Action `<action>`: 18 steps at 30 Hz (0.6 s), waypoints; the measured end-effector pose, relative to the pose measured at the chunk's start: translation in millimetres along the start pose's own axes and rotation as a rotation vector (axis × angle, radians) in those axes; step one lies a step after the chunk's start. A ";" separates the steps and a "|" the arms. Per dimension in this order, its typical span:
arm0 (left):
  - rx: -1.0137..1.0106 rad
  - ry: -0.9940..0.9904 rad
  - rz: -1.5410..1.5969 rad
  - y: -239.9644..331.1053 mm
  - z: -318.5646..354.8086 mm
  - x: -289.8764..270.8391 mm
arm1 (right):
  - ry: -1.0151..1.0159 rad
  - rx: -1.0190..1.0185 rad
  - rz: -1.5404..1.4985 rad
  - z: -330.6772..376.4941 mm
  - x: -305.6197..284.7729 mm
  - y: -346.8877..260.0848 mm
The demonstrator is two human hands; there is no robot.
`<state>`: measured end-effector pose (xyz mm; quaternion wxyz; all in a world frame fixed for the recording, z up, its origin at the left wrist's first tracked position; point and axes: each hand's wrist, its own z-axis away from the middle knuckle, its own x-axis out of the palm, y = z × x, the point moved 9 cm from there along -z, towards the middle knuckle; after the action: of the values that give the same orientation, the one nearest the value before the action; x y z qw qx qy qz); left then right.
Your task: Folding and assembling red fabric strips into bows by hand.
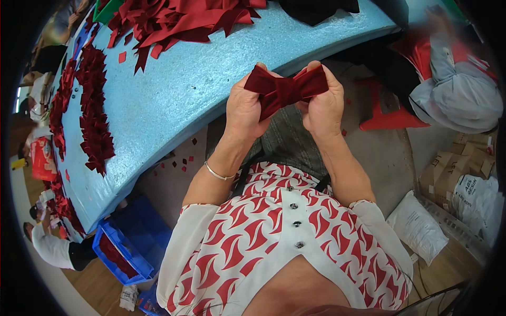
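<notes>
Between my two hands, above my lap and just off the table's near edge, I hold a dark red velvet bow. My left hand pinches its left loop, with the thumb on top and the fingers mostly hidden behind. The right loop is gripped the same way by my right hand. A band wraps the bow's middle, and a tail hangs down on its left side. On the light blue table, a heap of loose red ribbon pieces lies at the far side.
Rows of finished-looking dark red bows line the table's left part. Black fabric lies at its far edge. A blue crate stands low on the left. At right are a red stool, another person, cardboard boxes and white sacks.
</notes>
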<state>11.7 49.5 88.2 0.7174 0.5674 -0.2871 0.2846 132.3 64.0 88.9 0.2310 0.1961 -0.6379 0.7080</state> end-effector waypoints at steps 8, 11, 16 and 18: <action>0.106 0.160 -0.077 2.6 -3.7 -16.0 | 0.012 0.039 -0.008 3.2 -7.3 11.2; 0.154 0.174 -0.109 4.8 -4.0 -22.3 | -0.028 -0.040 0.105 3.8 -5.8 6.4; 0.174 0.200 -0.116 5.0 -2.2 -26.3 | -0.147 -0.188 0.149 2.3 1.3 1.4; 0.170 0.221 -0.109 3.1 -1.4 -27.1 | -0.134 -0.188 0.132 2.5 -0.1 3.0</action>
<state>-8.7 49.1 70.0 0.7084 0.6060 -0.1502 0.3292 130.6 61.3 86.7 0.1582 0.1783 -0.7269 0.6440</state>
